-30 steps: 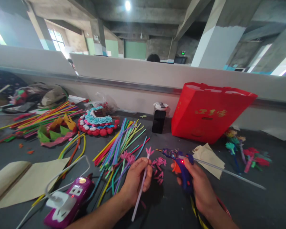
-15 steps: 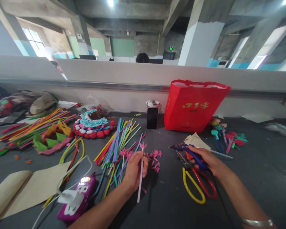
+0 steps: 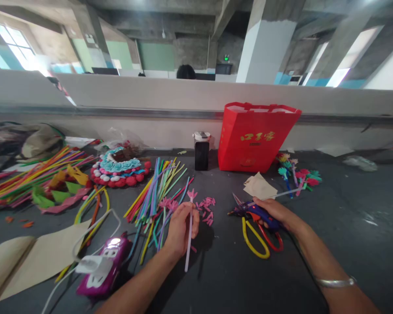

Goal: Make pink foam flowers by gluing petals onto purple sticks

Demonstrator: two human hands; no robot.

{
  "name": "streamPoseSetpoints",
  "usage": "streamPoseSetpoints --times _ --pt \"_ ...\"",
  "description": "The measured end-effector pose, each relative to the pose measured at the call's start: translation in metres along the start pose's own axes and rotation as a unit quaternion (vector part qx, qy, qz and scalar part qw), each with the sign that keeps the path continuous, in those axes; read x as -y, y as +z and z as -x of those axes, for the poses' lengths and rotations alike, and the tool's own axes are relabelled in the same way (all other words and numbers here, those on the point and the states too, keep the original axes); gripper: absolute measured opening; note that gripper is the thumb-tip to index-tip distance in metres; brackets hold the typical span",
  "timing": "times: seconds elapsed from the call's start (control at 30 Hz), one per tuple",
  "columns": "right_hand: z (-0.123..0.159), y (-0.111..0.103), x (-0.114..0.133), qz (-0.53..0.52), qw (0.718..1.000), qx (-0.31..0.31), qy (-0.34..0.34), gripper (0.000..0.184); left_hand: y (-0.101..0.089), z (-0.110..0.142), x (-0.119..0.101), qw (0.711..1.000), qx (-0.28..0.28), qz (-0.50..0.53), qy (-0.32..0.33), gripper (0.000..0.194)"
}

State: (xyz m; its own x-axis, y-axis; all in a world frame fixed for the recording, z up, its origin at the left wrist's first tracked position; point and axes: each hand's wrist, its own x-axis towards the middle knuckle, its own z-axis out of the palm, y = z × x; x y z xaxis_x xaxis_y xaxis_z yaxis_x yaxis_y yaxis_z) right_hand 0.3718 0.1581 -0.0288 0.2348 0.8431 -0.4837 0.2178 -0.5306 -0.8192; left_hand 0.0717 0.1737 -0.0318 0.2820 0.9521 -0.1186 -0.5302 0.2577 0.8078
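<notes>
My left hand [image 3: 180, 229] is closed round a lilac pipe-cleaner flower [image 3: 189, 237], its stem slanting down and pink petals at its top. Beside it lies a small pile of loose pink petal pieces [image 3: 208, 209]. My right hand [image 3: 275, 213] grips a blue hot glue gun [image 3: 264, 216], nozzle pointing left, low over the table. Partly under the gun are scissors [image 3: 253, 240] with one yellow and one red handle loop. Behind my left hand are finished pink flower heads [image 3: 168, 203] and a bundle of coloured pipe cleaners [image 3: 160, 187].
A purple power strip [image 3: 106, 266] with a white plug and cable lies front left, near brown paper [image 3: 49, 257]. At the back stand a bottle with a black phone [image 3: 201, 156] before it and a red bag [image 3: 253, 139]. Finished flowers [image 3: 303, 179] lie right, a beaded headband [image 3: 121, 168] left.
The glue gun has dipped slightly and sits lower against the scissors, still in my right hand. My left hand keeps the flower upright. The whole view has shifted a little.
</notes>
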Motion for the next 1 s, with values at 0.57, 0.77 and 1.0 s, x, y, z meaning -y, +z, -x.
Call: streamPoseSetpoints --times 0.57,0.77,1.0 --pt "0.052 0.124 0.027 0.556 0.728 -0.045 -0.398 0.023 -0.003 -0.004 -0.005 1.0 0.011 0.0 -0.004 0.019" --pt "0.039 0.13 0.02 0.604 0.695 -0.056 -0.388 0.025 -0.002 -0.002 -0.003 1.0 0.012 0.012 -0.015 0.02" --pt "0.04 0.143 0.023 0.611 0.68 -0.063 -0.4 0.02 -0.004 -0.002 0.001 1.0 0.015 0.013 -0.022 0.02"
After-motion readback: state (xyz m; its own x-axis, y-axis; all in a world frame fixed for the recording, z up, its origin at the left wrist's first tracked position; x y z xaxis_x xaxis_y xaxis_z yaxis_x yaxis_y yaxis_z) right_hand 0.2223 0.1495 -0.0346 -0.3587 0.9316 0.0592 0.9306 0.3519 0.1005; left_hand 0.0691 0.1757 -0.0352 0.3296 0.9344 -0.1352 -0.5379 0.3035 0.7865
